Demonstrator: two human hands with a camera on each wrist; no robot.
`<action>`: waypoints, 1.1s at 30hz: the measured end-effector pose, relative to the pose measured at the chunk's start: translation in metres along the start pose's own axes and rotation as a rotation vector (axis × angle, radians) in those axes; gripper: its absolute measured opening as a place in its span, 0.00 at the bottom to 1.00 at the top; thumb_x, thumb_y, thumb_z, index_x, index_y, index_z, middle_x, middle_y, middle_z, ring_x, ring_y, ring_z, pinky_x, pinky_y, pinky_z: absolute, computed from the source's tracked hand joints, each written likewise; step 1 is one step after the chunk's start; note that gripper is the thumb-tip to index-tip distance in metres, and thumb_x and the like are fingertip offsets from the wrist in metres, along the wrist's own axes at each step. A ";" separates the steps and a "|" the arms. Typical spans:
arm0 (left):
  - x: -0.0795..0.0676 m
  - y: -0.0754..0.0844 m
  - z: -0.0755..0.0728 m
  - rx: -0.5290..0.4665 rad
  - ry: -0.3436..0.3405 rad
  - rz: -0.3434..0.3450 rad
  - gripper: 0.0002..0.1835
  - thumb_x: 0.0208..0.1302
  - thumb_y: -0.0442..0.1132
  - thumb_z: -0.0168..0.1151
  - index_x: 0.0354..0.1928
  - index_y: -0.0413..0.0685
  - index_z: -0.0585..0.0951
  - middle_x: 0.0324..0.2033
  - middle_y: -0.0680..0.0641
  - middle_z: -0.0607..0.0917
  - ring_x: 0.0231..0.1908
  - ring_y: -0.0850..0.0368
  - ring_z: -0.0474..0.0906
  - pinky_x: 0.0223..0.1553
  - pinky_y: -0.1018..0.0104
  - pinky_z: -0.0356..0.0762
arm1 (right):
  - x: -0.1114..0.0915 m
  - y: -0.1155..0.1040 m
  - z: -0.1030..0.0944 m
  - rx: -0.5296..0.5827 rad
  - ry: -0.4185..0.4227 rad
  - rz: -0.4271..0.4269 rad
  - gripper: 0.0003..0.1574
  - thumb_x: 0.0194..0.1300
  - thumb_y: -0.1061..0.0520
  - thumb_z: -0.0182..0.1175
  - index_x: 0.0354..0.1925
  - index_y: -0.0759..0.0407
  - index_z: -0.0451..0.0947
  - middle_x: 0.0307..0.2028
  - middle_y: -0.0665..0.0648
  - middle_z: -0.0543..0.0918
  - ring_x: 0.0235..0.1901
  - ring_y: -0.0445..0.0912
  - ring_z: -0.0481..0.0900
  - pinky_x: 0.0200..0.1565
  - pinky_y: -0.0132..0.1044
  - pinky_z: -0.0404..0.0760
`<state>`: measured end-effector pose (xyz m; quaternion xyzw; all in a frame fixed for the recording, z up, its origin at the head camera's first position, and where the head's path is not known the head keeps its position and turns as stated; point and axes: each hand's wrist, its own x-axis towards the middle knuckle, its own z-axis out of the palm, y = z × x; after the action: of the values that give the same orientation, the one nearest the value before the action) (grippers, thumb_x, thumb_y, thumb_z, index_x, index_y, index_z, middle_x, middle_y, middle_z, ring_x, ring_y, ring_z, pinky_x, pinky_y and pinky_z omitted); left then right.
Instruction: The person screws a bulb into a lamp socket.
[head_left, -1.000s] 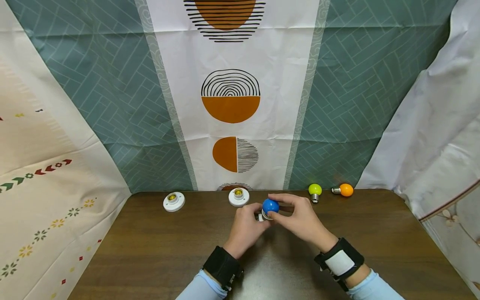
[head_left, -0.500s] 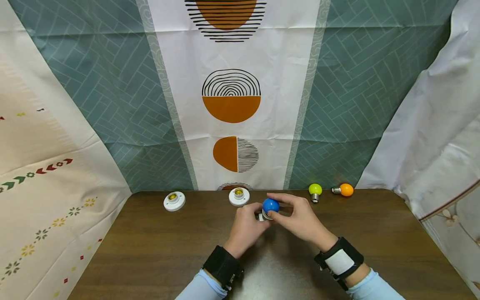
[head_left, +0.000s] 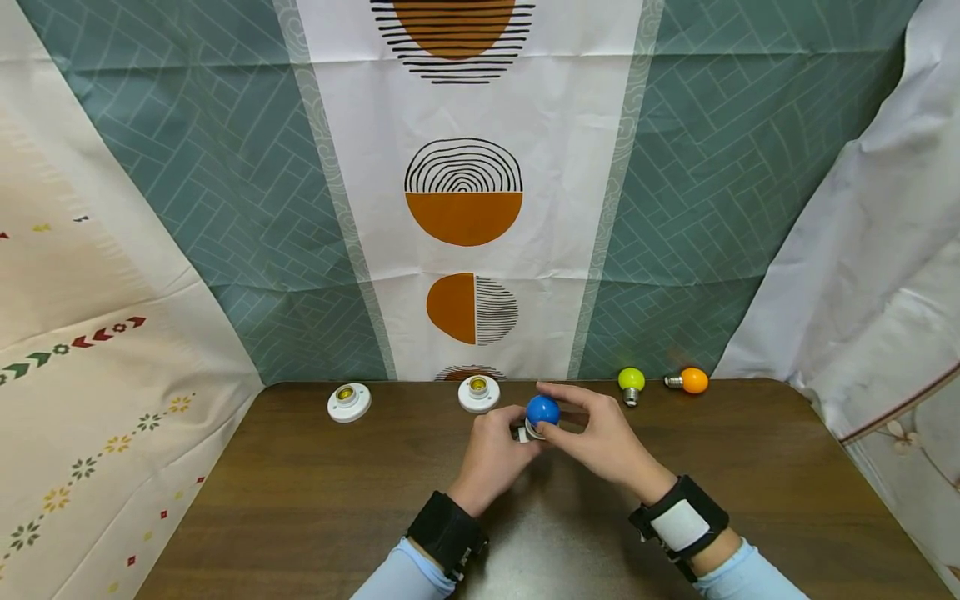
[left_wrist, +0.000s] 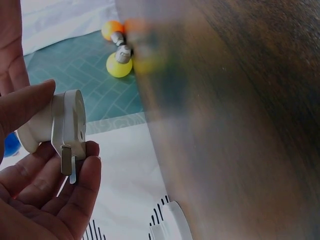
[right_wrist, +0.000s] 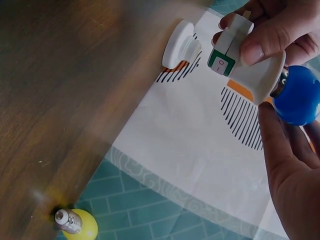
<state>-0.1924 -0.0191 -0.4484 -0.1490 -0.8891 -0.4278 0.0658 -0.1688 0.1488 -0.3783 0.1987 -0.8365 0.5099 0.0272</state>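
My left hand (head_left: pixel 495 454) grips a white plug-in bulb socket (left_wrist: pixel 59 117), thumb on one side and fingers on the other. Flat metal prongs (left_wrist: pixel 66 160) stick out of the socket's back, and a small switch (right_wrist: pixel 221 64) with a green border is on its side. A blue bulb (head_left: pixel 542 409) sits at the socket's mouth, part of its metal base (right_wrist: pixel 281 82) showing. Thumb and fingers of my right hand (head_left: pixel 603 433) pinch the blue bulb in the head view. Both are held above the table.
Two round white lamp holders (head_left: pixel 349 403) (head_left: pixel 478 394) stand near the back edge of the brown table (head_left: pixel 300 500). At the back right lie a yellow-green bulb (head_left: pixel 632 380) and an orange bulb (head_left: pixel 693 381). A patterned cloth (head_left: pixel 555 208) hangs behind.
Both hands keep nearly the same place and hold on the socket and blue bulb. Right fingertips shift only slightly around the bulb.
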 end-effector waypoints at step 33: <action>0.001 0.000 0.002 -0.010 0.009 0.009 0.18 0.48 0.48 0.72 0.42 0.52 0.83 0.33 0.57 0.86 0.34 0.64 0.81 0.35 0.73 0.77 | 0.003 0.015 0.003 -0.035 0.045 -0.016 0.30 0.53 0.57 0.69 0.56 0.53 0.75 0.55 0.56 0.79 0.53 0.52 0.78 0.49 0.48 0.79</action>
<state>-0.1936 -0.0174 -0.4489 -0.1513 -0.8859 -0.4327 0.0708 -0.1760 0.1509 -0.3916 0.1935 -0.8428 0.4995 0.0534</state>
